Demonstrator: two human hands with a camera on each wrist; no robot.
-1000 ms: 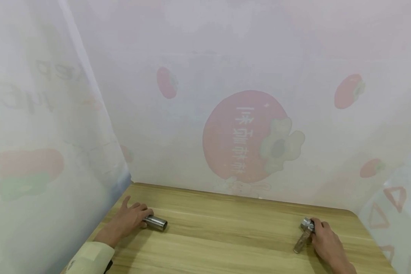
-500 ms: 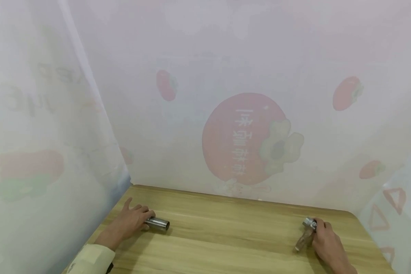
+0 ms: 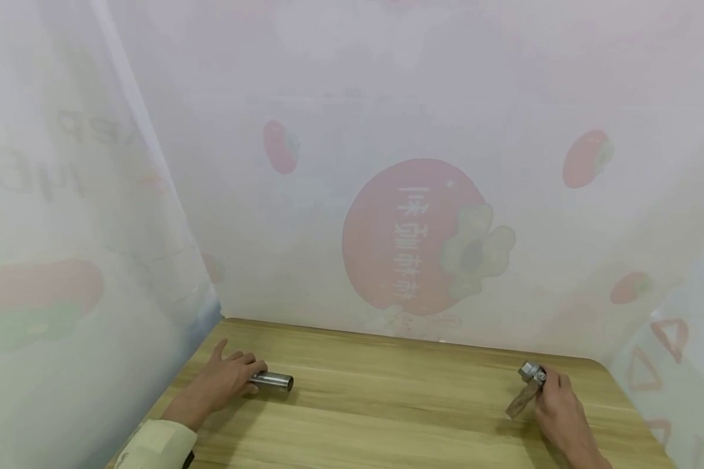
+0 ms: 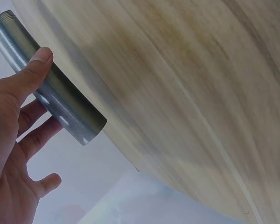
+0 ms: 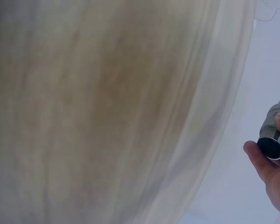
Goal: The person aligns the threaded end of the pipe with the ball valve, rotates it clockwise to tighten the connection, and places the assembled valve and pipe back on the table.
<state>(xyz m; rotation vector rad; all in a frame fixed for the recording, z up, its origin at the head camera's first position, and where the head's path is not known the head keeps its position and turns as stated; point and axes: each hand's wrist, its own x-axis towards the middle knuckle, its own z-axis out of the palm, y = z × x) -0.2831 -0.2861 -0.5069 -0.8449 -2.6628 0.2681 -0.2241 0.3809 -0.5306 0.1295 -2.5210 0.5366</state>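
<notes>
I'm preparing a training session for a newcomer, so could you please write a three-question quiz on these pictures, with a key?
1. What does the left hand hold: (a) a brush, (b) a metal tube or (c) a cup?
2. True or false: the metal fitting in the right hand touches the tube.
3. Which of the three views shows both hands?

Key: 1. b; 2. false; 3. the head view.

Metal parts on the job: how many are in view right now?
2: a metal tube in the left hand, and a metal fitting in the right hand. Small ones could be hidden behind the hands.
</notes>
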